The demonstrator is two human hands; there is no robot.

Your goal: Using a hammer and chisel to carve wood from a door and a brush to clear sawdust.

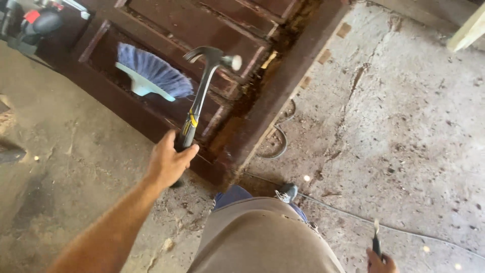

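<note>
Steel claw hammer with black-yellow grip [202,96] gripped in your left hand [167,161], raised mid-frame over dark brown wooden door [166,30]: striking step; next, aim carefully. Right hand [380,262], bottom edge, holds thin tool [376,241], probably a chisel.

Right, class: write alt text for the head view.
The left hand raises a claw hammer over a dark wooden door lying on a dusty concrete floor; a brush rests on it. The right hand grips a thin tool.
</note>
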